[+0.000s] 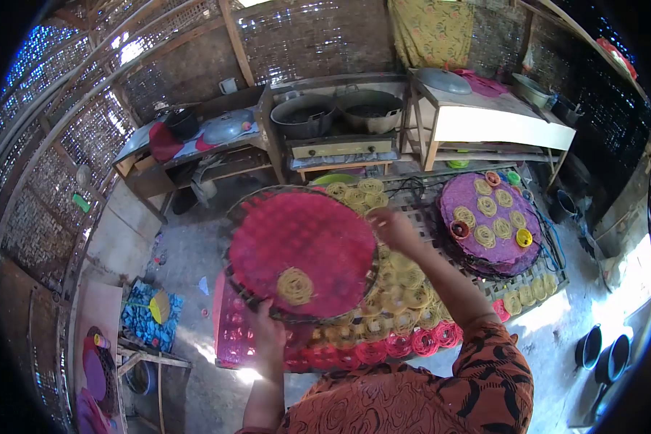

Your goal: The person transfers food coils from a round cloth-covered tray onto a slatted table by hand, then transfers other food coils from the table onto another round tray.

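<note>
A round woven tray (375, 278) lined with red cloth (304, 239) is held over the low table in front of me. One coiled yellow noodle-like nest (295, 286) lies on the cloth near its lower edge. My left hand (267, 334) is closed on the tray's near rim, thumb on top. At the right rim, my right hand (394, 230) has its fingers curled against the edge; they are slightly blurred. Beneath and right of the tray, rows of yellow nests (405, 278) cover the table, with red nests (401, 344) along the near edge.
To the right, a round purple-covered stand (464, 188) bears several yellow nests and small coloured cups. Two large pots (304, 116) sit on a stove (343, 150) at the back. Side tables (499, 123) flank it. Dark buckets (613, 358) stand on the floor at right.
</note>
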Demonstrator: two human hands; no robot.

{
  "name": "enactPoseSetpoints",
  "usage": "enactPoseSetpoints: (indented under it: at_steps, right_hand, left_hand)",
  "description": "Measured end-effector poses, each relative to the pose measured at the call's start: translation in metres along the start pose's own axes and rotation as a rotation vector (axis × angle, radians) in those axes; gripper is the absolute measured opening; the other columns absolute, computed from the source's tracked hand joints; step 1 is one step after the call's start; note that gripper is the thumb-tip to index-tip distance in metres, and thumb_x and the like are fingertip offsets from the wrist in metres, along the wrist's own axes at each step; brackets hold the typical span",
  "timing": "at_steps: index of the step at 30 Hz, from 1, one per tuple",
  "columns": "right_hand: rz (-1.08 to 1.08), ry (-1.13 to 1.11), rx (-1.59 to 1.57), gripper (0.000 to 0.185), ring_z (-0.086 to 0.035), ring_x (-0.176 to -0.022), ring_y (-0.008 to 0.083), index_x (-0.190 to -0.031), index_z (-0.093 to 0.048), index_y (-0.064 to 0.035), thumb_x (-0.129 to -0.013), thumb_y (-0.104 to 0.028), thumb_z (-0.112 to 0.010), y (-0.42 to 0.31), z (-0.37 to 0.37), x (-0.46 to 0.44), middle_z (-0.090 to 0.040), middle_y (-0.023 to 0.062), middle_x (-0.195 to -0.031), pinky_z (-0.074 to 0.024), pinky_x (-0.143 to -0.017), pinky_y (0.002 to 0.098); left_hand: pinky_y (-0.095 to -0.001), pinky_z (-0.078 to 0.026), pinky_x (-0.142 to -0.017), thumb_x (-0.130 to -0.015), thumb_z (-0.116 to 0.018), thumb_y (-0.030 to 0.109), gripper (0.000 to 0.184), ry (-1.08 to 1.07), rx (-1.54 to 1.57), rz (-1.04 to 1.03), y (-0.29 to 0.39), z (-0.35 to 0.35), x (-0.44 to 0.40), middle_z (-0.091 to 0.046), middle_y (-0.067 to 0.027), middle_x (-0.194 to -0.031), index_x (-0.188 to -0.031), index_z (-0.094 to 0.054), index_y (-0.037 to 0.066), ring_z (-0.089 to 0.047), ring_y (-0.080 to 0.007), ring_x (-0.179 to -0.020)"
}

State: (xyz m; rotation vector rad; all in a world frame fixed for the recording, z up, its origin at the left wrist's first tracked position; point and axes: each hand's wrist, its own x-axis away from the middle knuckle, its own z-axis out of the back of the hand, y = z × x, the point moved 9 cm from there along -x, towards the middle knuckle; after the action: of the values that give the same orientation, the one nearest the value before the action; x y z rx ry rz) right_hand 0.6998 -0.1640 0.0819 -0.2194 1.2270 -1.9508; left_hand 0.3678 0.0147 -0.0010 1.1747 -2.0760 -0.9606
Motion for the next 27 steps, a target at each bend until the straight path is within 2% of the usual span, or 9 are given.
enactPoseSetpoints:
  at_steps: [2, 4, 10, 13, 16, 18, 20, 22, 27]
  right_hand:
    - [0.148, -0.327, -0.117, 0.038, -0.062, -0.101, 0.0316, -0.109, -0.064, -0.0019, -0.082, -0.027, -0.072, -0.055, -0.052, 0.023, -0.064, 0.0151, -0.102, -0.0505, -0.086, 0.0391]
    - [0.386, -0.346, -0.061, 0.035, -0.062, -0.097, 0.031, -0.103, -0.065, -0.0025, -0.081, -0.029, -0.073, -0.1, -0.077, 0.047, -0.064, 0.0146, -0.098, -0.0501, -0.085, 0.0389]
    - [0.287, -0.294, -0.061, 0.035, -0.061, -0.089, 0.0301, -0.091, -0.064, -0.0027, -0.079, -0.033, -0.074, -0.085, -0.098, 0.046, -0.062, 0.0148, -0.088, -0.049, -0.078, 0.0396]
    - [0.377, -0.227, -0.011, 0.026, -0.062, -0.086, 0.0244, -0.09, -0.066, -0.0036, -0.081, -0.027, -0.073, -0.098, -0.086, 0.053, -0.063, 0.0114, -0.089, -0.0494, -0.074, 0.035]
    - [-0.028, -0.344, -0.172, 0.021, -0.061, -0.081, 0.0271, -0.092, -0.063, -0.0014, -0.08, -0.019, -0.067, -0.06, -0.094, 0.042, -0.062, 0.0145, -0.083, -0.0499, -0.073, 0.0369]
    - [-0.267, -0.308, -0.418, 0.019, -0.061, -0.074, 0.0227, -0.091, -0.062, 0.0007, -0.08, -0.015, -0.065, -0.014, -0.077, 0.024, -0.063, 0.0113, -0.081, -0.0499, -0.068, 0.0342]
    - [0.311, -0.152, 0.184, 0.018, -0.06, -0.068, 0.0173, -0.092, -0.061, 0.0017, -0.083, -0.014, -0.063, -0.001, -0.03, 0.003, -0.062, 0.0069, -0.078, -0.049, -0.064, 0.0304]
    - [-0.309, 0.032, -0.681, 0.017, -0.06, -0.068, 0.0139, -0.094, -0.061, 0.0018, -0.086, -0.012, -0.062, 0.063, 0.021, -0.015, -0.063, 0.0045, -0.077, -0.0489, -0.063, 0.028]
    - [-0.206, 0.274, -0.475, 0.019, -0.062, -0.072, 0.0118, -0.101, -0.063, 0.0031, -0.086, -0.009, -0.064, 0.139, 0.092, -0.058, -0.066, 0.0062, -0.084, -0.0498, -0.062, 0.0273]
  left_hand:
    - [-0.0344, -0.048, -0.087, -0.083, -0.054, 0.001, 0.047, 0.03, 0.006, -0.004, -0.014, -0.024, 0.003, -0.055, -0.0076, -0.117, -0.129, -0.045, 0.007, -0.057, -0.0208, -0.1]
    - [-0.0337, -0.047, -0.088, -0.084, -0.054, 0.001, 0.046, -0.032, 0.007, -0.008, -0.011, -0.064, 0.019, -0.055, -0.0084, -0.117, -0.128, -0.045, 0.006, -0.057, -0.021, -0.101]
    - [-0.0342, -0.044, -0.086, -0.086, -0.055, 0.007, 0.038, -0.199, -0.181, -0.175, -0.019, -0.101, 0.029, -0.056, -0.0096, -0.112, -0.121, -0.045, -0.004, -0.055, -0.0196, -0.1]
    - [-0.0343, -0.045, -0.087, -0.085, -0.056, 0.006, 0.043, -0.17, -0.155, -0.116, -0.03, -0.095, 0.027, -0.054, -0.0111, -0.116, -0.126, -0.043, 0.001, -0.055, -0.0204, -0.102]
    - [-0.0347, -0.047, -0.088, -0.083, -0.057, 0.005, 0.051, -0.036, 0.027, 0.02, -0.029, -0.094, 0.036, -0.05, -0.0106, -0.121, -0.131, -0.039, 0.008, -0.055, -0.0219, -0.102]
    - [-0.0355, -0.049, -0.085, -0.083, -0.057, 0.005, 0.054, 0.042, 0.044, 0.099, -0.025, -0.068, 0.031, -0.048, -0.01, -0.124, -0.133, -0.037, 0.011, -0.056, -0.0225, -0.102]
    - [-0.0345, -0.053, -0.073, -0.08, -0.059, 0.005, 0.05, 0.075, 0.121, 0.016, -0.024, -0.022, 0.013, -0.052, -0.0083, -0.12, -0.127, -0.043, 0.011, -0.057, -0.0229, -0.102]
    - [-0.0342, -0.053, -0.072, -0.08, -0.058, 0.007, 0.04, 0.104, 0.148, 0.135, -0.012, 0.022, 0.015, -0.057, -0.0089, -0.114, -0.119, -0.051, 0.01, -0.058, -0.0223, -0.101]
    - [-0.0426, -0.048, -0.093, -0.083, -0.055, 0.021, 0.038, 0.088, 0.0, 0.059, 0.029, 0.146, 0.025, -0.064, -0.0097, -0.113, -0.118, -0.055, 0.005, -0.061, -0.0256, -0.105]
